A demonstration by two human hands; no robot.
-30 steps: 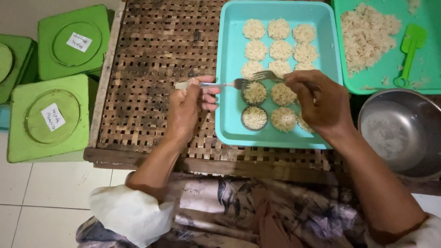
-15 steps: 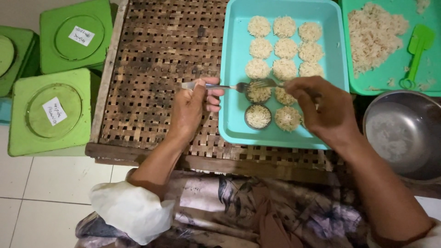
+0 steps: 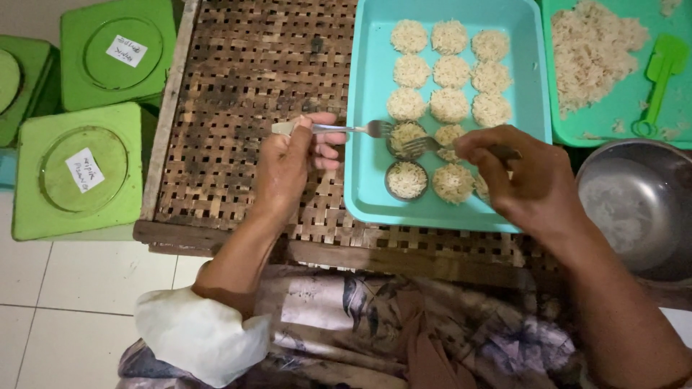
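My left hand grips a metal fork held level, its tines over a small round ring mould filled with pale rice in the turquoise tray. A second fork is in my right hand, its tines meeting the same mould from the right. Just below it sits another filled ring mould. Several round rice cakes lie in rows in the tray, some partly hidden by my right hand.
The tray rests on a woven bamboo table. A green tray at upper right holds loose rice and a green spatula. A metal bowl stands at right. Green lidded boxes are stacked at left.
The view has shifted slightly. Both forks stay over the same mould; my right hand has edged a little leftward and lower.
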